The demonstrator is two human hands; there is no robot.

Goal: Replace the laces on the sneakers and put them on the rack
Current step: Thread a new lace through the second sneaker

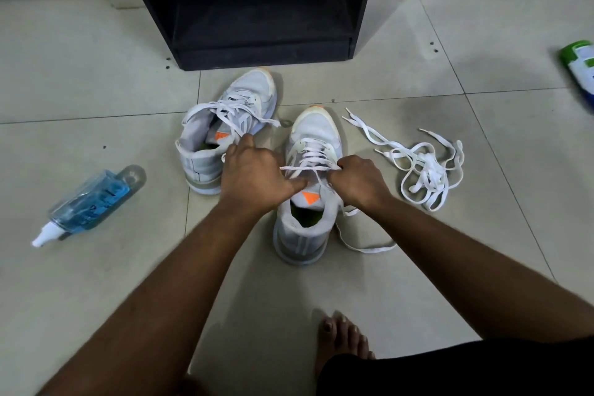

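While we pull the lace [308,167] taut across the near sneaker [305,202] on the floor, our left hand [254,177] and right hand [356,183] each pinch an end; the other sneaker [225,132] waits before the rack [257,26], spare laces [421,167] beside.

Both hands, left hand [254,173] and right hand [356,182], pull a white lace [310,167] taut across the near sneaker [308,202].

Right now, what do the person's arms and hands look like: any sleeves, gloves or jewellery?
Both forearms are bare up to the edge of the picture, with no sleeves in view. The left hand and the right hand wear no gloves, and no rings, watch or bracelets show. Dark clothing appears at the bottom right, and a bare foot rests on the tiled floor.
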